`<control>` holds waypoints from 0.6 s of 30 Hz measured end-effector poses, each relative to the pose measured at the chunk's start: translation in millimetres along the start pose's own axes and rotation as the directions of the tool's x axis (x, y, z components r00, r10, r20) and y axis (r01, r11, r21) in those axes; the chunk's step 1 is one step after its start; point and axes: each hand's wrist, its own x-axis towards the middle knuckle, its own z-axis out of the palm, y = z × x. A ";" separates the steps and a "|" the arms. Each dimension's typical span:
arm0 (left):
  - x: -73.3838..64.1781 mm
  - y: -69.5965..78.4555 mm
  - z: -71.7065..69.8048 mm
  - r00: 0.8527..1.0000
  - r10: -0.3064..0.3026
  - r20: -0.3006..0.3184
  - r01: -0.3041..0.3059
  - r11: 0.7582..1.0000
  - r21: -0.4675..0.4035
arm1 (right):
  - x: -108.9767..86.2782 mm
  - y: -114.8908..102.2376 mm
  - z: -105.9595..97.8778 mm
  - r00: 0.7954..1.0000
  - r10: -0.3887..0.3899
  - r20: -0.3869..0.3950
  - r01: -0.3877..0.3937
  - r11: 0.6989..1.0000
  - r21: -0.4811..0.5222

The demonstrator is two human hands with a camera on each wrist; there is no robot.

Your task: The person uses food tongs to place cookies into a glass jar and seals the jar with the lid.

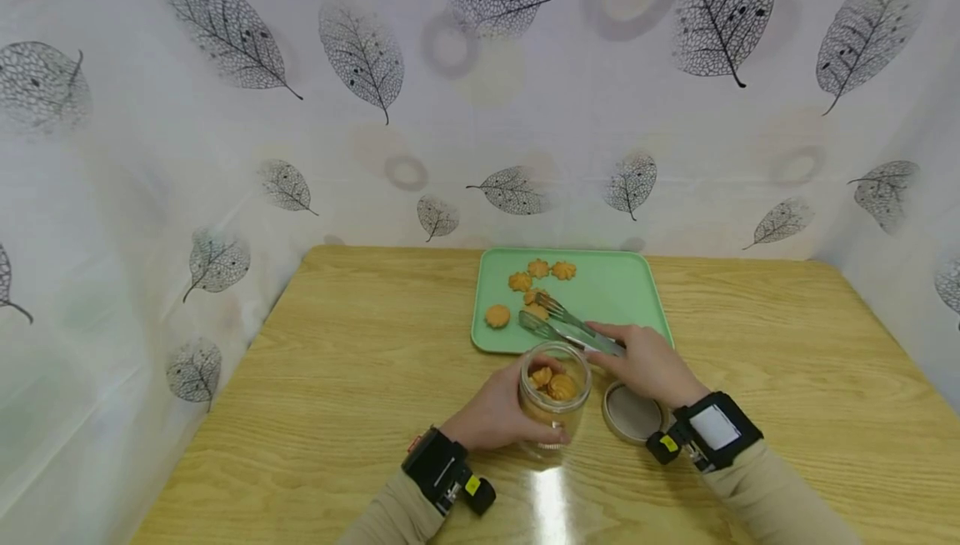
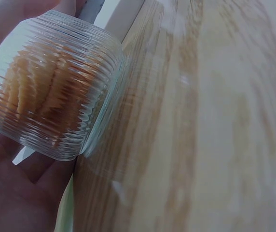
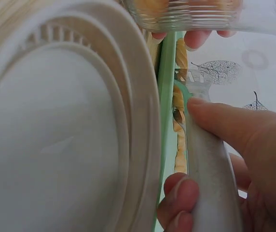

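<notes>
My left hand [image 1: 495,412] grips a clear ribbed glass jar [image 1: 573,407], which stands without a lid at the tray's near edge. Several golden fluted cookies [image 1: 561,387] lie inside it; their stacked edges show through the glass in the left wrist view. In my right hand [image 1: 648,362] is a pair of serving tongs [image 1: 576,330], one end forked and the other spoon-shaped. The tong ends are spread over the green tray [image 1: 615,287], beside a cookie [image 1: 536,296] that the fork end partly hides. Whether they touch it, I cannot tell.
More cookies lie on the tray, among them one at its left [image 1: 497,317] and one near the back [image 1: 564,271]. A round jar lid [image 1: 633,412] rests on the wooden table [image 1: 360,345] below my right hand. Leaf-patterned cloth [image 1: 375,162] hangs behind.
</notes>
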 end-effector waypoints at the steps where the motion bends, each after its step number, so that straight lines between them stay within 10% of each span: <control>1: 0.1 0.2 -0.1 1.000 0.002 0.000 -0.002 1.000 -0.001 | -1.4 0.4 -1.5 1.000 -0.001 -0.004 0.001 1.000 0.004; 18: 0.8 0.6 0.5 1.000 0.003 -0.009 -0.003 1.000 0.009 | -45.1 -18.7 -60.5 0.998 -0.010 -0.070 0.012 0.999 0.036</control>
